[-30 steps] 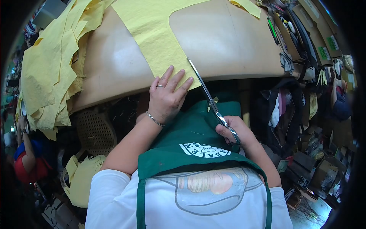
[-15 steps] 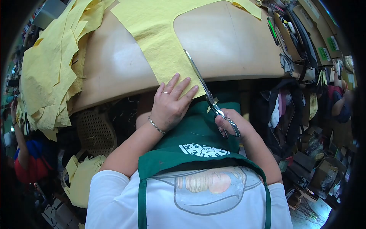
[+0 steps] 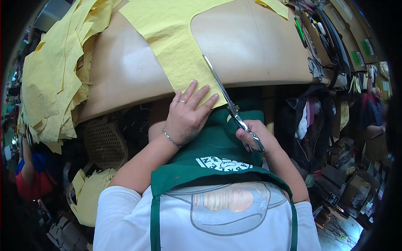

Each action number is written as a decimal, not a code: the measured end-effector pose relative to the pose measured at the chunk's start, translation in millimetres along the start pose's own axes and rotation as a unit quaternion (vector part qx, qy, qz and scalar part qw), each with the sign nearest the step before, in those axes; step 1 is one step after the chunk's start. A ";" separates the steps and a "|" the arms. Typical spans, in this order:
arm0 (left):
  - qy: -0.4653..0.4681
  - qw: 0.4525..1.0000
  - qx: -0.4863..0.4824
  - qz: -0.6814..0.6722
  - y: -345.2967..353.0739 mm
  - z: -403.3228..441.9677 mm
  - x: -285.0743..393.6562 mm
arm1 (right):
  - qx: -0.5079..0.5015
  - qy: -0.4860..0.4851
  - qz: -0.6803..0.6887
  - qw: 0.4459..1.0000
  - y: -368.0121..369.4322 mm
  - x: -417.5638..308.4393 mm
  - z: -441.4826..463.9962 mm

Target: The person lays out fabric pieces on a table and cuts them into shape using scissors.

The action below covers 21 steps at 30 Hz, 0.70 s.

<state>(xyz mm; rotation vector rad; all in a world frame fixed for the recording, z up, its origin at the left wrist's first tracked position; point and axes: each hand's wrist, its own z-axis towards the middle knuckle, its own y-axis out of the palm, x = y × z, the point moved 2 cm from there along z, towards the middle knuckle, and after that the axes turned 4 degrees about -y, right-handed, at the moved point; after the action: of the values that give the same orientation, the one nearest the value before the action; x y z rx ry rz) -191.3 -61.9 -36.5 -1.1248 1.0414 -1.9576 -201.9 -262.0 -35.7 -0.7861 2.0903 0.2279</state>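
Observation:
A large yellow sheet (image 3: 176, 46), like paper or thin fabric, lies over the table with a curved cut-out on its right side. Its narrow end hangs slightly past the table's near edge. My left hand (image 3: 190, 111) rests flat on that end, fingers spread, with a ring and a bracelet on. In my right hand (image 3: 257, 134) is a pair of large metal scissors (image 3: 231, 109), gripped by the handles. The blades run along the sheet's right edge and point away from me; they look closed or nearly so.
Yellow sheets (image 3: 54, 75) are piled at the table's left end, overhanging it. Boxes and tools (image 3: 322, 33) line the right end. A yellow offcut (image 3: 274, 7) lies at the far edge. More yellow pieces (image 3: 92, 192) sit at lower left, near a woven chair (image 3: 104, 144). Another person (image 3: 33, 175) is at left.
The scissor handles have come closer together and the blades have closed. The far part of the yellow sheet has shifted slightly, while my left hand stays in place.

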 end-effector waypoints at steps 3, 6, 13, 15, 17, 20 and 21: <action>-0.004 1.000 -0.001 -0.005 0.0 -0.1 0.4 | 0.007 -0.006 -0.004 1.000 0.5 2.6 -0.2; -0.008 1.000 -0.007 -0.010 -0.5 0.3 1.1 | 0.008 0.018 -0.001 1.000 0.7 -0.3 -1.7; -0.009 1.000 -0.009 -0.009 -0.7 0.7 1.5 | 0.013 0.036 -0.024 0.999 0.5 0.0 -2.1; -0.006 1.000 -0.006 -0.014 -0.5 0.6 1.0 | 0.012 0.041 -0.028 0.999 0.1 -0.4 -1.8; -0.002 1.000 -0.005 -0.016 -2.1 1.1 0.9 | -0.006 0.029 -0.022 0.999 -1.9 -0.4 -1.1; 0.013 1.000 -0.008 -0.024 -6.2 0.9 2.7 | -0.030 0.008 -0.014 0.999 -3.3 -2.8 5.8; 0.021 0.999 -0.008 -0.032 -7.0 0.1 3.6 | -0.036 0.001 -0.012 0.999 -4.1 -3.8 9.2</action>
<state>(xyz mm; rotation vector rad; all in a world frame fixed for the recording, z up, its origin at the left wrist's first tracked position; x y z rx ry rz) -193.8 -61.5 -29.1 -1.1423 1.0562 -2.0341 -191.7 -259.7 -37.8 -0.8543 2.0828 0.2915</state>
